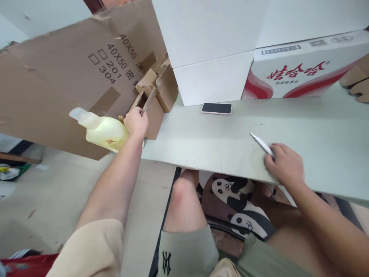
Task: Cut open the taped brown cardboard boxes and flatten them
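Observation:
My left hand (136,122) is closed on the upper flap of a small brown cardboard box (155,115) at the table's left end. Beside that hand, a pale yellow bottle (107,131) with a whitish cap lies tilted, partly hidden by my wrist. My right hand (285,163) rests near the table's front edge, its fingers wrapped round a white, slim utility knife (261,144) that points up and left. A dark-screened phone (216,108) lies flat between the two hands, farther back.
A large brown cardboard sheet (57,77) leans at the left. More small cardboard boxes (167,86) stand behind the first one. White boxes (213,77) and a red-and-white carton (296,77) line the back of the pale green table (201,142). A panda-patterned fabric shows below.

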Tool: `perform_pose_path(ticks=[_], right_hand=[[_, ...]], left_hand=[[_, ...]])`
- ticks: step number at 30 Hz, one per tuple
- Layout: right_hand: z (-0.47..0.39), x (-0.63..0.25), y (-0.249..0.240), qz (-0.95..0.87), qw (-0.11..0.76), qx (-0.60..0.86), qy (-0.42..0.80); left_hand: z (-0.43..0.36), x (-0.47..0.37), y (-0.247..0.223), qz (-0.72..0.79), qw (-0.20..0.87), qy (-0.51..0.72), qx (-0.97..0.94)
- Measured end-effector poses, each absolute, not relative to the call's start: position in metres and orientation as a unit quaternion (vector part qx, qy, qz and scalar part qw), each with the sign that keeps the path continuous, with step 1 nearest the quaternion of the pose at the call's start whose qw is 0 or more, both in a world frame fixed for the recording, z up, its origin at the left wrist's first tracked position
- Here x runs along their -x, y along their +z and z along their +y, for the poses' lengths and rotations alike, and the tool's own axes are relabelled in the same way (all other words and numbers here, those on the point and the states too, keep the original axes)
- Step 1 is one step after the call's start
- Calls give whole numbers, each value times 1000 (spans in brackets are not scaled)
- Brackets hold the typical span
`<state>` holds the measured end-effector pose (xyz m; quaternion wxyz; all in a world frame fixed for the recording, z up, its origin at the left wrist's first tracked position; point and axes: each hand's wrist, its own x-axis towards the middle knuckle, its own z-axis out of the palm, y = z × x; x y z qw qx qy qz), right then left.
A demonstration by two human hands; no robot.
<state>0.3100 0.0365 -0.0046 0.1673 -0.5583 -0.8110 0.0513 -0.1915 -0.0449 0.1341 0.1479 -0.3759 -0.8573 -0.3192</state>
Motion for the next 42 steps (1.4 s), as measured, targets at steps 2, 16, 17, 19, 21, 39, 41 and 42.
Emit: perform_pose_path(ticks=[2,16,17,19,21,39,41,42], right_hand=[[38,-312,-5,-809,183,555,59],[40,-309,68,-639,470,497,353],[40,-308,83,-647,473,478,360],[39,-310,110,-692,454,443,343],[35,-317,129,-740,420,443,282],[21,-342,150,-841,171,500,114],[24,-348,151,-845,195,486,106],[25,-350,151,-845,205,482,102]], left_hand=[[-56,187,125,-788,180,-374,454],[-120,-12,111,-443,115,-349,818],[-115,-19,111,-430,105,-353,824],[-108,-32,113,-408,81,-363,834],[-104,-43,117,-384,56,-365,846],[-105,-89,133,-391,66,-357,846],[-106,-83,128,-399,30,-366,840],[-107,-81,126,-404,16,-372,835]])
